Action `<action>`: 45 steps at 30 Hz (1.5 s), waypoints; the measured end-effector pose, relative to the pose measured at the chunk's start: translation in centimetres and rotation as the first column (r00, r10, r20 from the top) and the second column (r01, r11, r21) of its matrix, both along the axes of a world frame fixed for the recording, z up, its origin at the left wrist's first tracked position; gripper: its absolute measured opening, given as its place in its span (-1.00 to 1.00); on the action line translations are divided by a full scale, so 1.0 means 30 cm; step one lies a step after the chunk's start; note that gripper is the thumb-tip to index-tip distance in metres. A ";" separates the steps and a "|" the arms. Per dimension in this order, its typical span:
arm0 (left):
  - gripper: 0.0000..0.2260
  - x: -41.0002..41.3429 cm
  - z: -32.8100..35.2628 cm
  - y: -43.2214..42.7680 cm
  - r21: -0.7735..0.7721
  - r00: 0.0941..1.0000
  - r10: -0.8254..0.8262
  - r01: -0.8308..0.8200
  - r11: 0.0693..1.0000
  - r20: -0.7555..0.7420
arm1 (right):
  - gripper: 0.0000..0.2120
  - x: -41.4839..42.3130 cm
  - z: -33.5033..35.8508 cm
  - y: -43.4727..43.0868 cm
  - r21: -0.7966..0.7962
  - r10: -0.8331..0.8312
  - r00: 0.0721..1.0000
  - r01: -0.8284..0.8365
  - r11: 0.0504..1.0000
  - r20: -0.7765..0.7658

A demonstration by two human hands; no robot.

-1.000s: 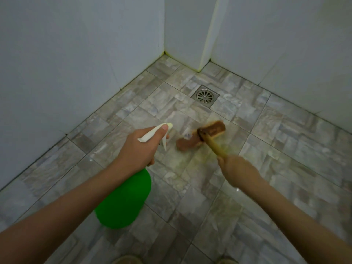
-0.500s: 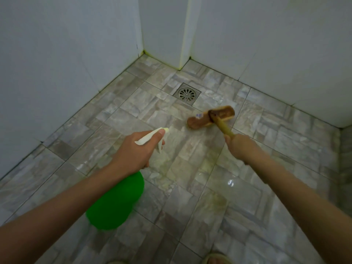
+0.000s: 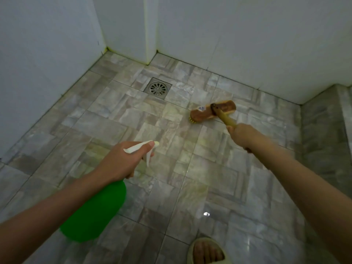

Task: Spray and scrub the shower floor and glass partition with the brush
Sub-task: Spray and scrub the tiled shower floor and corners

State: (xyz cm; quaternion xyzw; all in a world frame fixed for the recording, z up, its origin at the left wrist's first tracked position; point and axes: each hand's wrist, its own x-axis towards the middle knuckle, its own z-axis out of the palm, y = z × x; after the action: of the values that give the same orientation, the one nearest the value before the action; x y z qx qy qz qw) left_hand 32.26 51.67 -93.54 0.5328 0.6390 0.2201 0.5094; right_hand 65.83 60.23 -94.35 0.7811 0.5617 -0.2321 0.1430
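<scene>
So the brush has moved. A second ago the brown wooden scrub brush head sat mid-floor, just below the square metal drain and near the sprayer nozzle. Now it's out to the right of the drain, closer to the back edge of the grey marbled tile shower floor, bristles down on the tile. The right hand is wrapped tight around the yellowish wooden handle, arm stretched out, so I read this as the far end of a push stroke.

The left hand hasn't really changed. It grips the neck of the round green plastic spray bottle over the middle of the floor, with one finger lying along the top of the white spray head. The trigger lever hangs free under it (so I'd guess no spraying right now).

What it means: the floor scrub is underway and working outward from the drain. The front-left part looks like it still needs passes, though that's my guess. I can't pick out a glass partition here, just white walls and a raised tiled ledge on the right edge. A foot in a pale slipper shows at the front edge.
</scene>
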 end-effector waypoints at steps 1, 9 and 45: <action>-0.67 0.003 0.008 0.004 0.009 1.000 -0.002 0.002 1.000 0.012 | -0.52 0.043 0.014 -0.080 -0.033 -0.001 1.000 0.002 0.999 0.020; -0.67 0.089 0.020 0.041 0.031 0.995 -0.097 0.097 0.995 0.020 | -0.54 0.090 0.035 -0.348 -0.114 -0.076 0.997 0.077 0.990 0.015; -0.71 -0.142 0.046 0.005 0.133 0.942 0.322 -0.333 0.934 0.100 | -0.58 -0.200 0.026 -0.351 -0.088 0.239 0.971 -0.237 0.968 0.008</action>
State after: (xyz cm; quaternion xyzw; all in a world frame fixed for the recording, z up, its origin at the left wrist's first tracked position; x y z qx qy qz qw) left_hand 27.99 51.82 -92.15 0.4463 0.6806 0.3690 0.4489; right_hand 59.83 49.70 -93.58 0.7034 0.6393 -0.2301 0.2089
